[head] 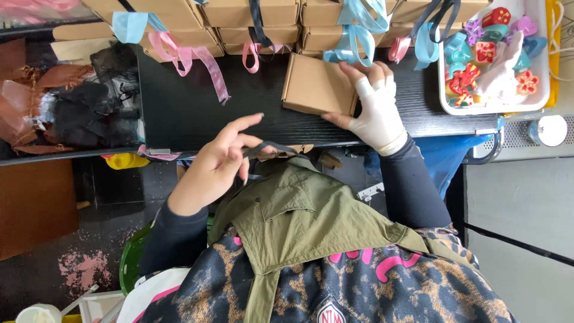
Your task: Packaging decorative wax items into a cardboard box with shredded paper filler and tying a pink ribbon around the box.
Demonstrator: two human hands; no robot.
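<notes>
A small brown cardboard box [315, 85] lies on the black table [179, 113]. My right hand [373, 107], in a white fingerless glove, holds the box at its right side. My left hand [221, 158] is bare and hovers at the table's near edge. It pinches a dark grey ribbon [281, 149] between thumb and fingers. The ribbon trails toward my chest, over my green apron.
Stacked brown boxes [257, 18] tied with blue, pink and dark ribbons line the far edge. A white tray [541, 101] with several colourful small items stands at the right. Dark and brown mesh pouches [89, 113] are heaped at the left.
</notes>
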